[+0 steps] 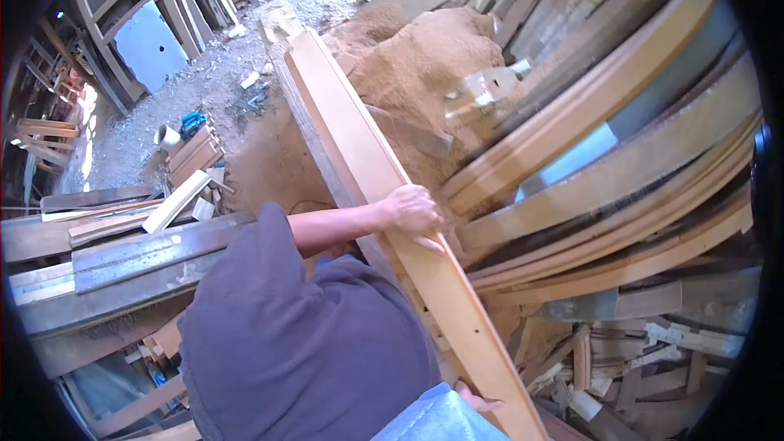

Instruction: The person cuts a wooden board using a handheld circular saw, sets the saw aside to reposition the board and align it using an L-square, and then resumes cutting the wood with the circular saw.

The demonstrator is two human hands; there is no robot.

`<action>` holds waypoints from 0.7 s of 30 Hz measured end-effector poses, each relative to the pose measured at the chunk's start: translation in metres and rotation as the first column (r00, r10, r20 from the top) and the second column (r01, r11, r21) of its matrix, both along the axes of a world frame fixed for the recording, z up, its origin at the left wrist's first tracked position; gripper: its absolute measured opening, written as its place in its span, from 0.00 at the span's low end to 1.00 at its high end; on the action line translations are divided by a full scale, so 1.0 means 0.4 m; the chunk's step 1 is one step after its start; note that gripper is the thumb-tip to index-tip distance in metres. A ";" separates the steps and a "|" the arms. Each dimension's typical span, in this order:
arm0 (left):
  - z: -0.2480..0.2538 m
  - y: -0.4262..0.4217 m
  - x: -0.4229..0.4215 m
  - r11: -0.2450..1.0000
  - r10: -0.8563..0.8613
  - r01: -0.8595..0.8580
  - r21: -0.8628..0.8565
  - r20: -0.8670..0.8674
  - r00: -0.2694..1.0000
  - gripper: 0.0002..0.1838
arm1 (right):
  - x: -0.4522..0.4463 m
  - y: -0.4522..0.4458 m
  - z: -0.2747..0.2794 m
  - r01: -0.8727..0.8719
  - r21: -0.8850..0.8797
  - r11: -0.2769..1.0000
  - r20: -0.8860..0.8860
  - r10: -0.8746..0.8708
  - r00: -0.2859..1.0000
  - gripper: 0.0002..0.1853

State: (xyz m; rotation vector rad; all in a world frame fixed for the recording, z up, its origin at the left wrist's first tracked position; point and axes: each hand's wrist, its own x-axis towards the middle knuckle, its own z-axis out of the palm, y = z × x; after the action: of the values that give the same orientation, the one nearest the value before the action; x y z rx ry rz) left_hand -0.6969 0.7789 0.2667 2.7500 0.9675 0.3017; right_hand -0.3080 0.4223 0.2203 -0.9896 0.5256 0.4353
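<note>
A long planed wooden board [351, 122] with a stepped edge runs diagonally from the top centre to the bottom right, along a rough timber beam [310, 139]. My left hand [411, 214] lies over the middle of the board, fingers curled round its far edge and thumb on the top face. Lower down, my right hand [478, 398] is at the board's near edge with a digit resting on the face. Light blue cloth [445, 416] covers part of that hand, and its other fingers are hidden.
Curved wooden pieces [604, 106] lean in a stack at the right, above a heap of offcuts [621, 367]. A sawdust pile [433, 49] lies beyond the board. Planks [163, 249] are stacked at left, near a blue tool [193, 124] and a white cup-like container [167, 137].
</note>
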 end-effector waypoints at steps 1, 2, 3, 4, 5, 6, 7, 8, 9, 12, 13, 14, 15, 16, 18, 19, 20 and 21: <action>-0.041 0.018 -0.054 1.000 0.008 -0.008 0.004 -0.006 1.000 0.39 | -0.057 0.014 -0.033 -0.018 -0.017 1.000 -0.030 0.018 0.999 0.45; -0.089 0.039 -0.106 0.999 0.017 -0.019 -0.051 -0.041 0.999 0.41 | -0.108 0.024 -0.066 -0.041 -0.048 0.998 -0.052 0.039 0.998 0.46; -0.137 0.055 -0.149 0.993 0.018 -0.026 -0.112 -0.072 0.997 0.43 | -0.157 0.034 -0.095 -0.064 -0.079 0.995 -0.065 0.059 0.996 0.47; -0.180 0.074 -0.187 0.993 -0.009 -0.003 -0.114 -0.099 0.995 0.42 | -0.203 0.046 -0.125 -0.091 -0.118 0.989 -0.081 0.082 0.993 0.48; -0.220 0.089 -0.225 0.993 -0.007 -0.005 -0.116 -0.100 0.995 0.42 | -0.244 0.063 -0.155 -0.122 -0.151 0.981 -0.088 0.110 0.990 0.50; -0.257 0.102 -0.261 0.994 -0.003 -0.006 -0.112 -0.082 0.997 0.43 | -0.280 0.076 -0.187 -0.157 -0.194 0.968 -0.094 0.141 0.986 0.51; -0.265 0.111 -0.287 0.994 -0.004 -0.003 -0.110 -0.058 0.998 0.45 | -0.312 0.088 -0.213 -0.191 -0.244 0.951 -0.093 0.173 0.981 0.53; -0.268 0.123 -0.309 0.993 -0.007 0.000 -0.115 -0.054 0.999 0.45 | -0.339 0.097 -0.235 -0.226 -0.306 0.925 -0.093 0.207 0.974 0.54; -0.249 0.133 -0.330 0.976 -0.011 -0.027 -0.217 -0.174 0.985 0.45 | -0.364 0.107 -0.258 -0.261 -0.373 0.891 -0.093 0.243 0.965 0.56; -0.324 0.195 -0.410 0.971 -0.003 -0.031 -0.237 -0.143 0.990 0.44 | -0.422 0.122 -0.305 -0.348 -0.662 0.664 -0.096 0.385 0.918 0.60; -0.397 0.205 -0.437 0.988 0.017 -0.016 -0.152 0.005 1.000 0.46 | -0.441 0.115 -0.314 -0.351 -0.786 0.508 -0.097 0.459 0.883 0.62; -0.502 0.202 -0.459 0.986 0.137 -0.129 -0.108 0.071 0.988 0.49 | -0.443 0.121 -0.331 -0.324 -0.889 0.323 -0.107 0.542 0.833 0.63; -0.525 0.202 -0.460 0.986 0.143 -0.134 -0.103 0.084 0.986 0.49 | -0.442 0.112 -0.347 -0.249 -0.962 0.114 -0.126 0.622 0.772 0.65; -0.540 0.201 -0.461 0.986 0.167 -0.168 -0.004 0.105 0.980 0.49 | -0.435 0.099 -0.363 -0.133 -0.988 -0.076 -0.149 0.678 0.720 0.67; -0.541 0.211 -0.468 0.973 0.199 -0.212 0.089 0.136 0.971 0.51 | -0.418 0.076 -0.376 0.109 -0.932 -0.345 -0.226 0.790 0.570 0.70; -0.536 0.222 -0.470 0.984 0.174 -0.175 0.024 0.052 0.983 0.52 | -0.407 0.070 -0.376 0.208 -0.887 -0.412 -0.273 0.832 0.483 0.72; -0.530 0.227 -0.468 0.989 0.141 -0.142 -0.044 -0.029 0.990 0.54 | -0.389 0.073 -0.377 0.302 -0.839 -0.453 -0.330 0.864 0.380 0.74; -0.534 0.211 -0.455 0.988 0.149 -0.150 -0.049 -0.021 0.989 0.54 | -0.388 0.098 -0.356 0.347 -0.814 -0.466 -0.380 0.879 0.289 0.76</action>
State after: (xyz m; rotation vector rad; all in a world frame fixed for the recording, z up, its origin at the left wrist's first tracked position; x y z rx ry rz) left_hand -0.8788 0.8634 0.0529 2.6444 1.1721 0.2747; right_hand -0.4634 0.4613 0.0780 -3.1229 -1.0328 0.1376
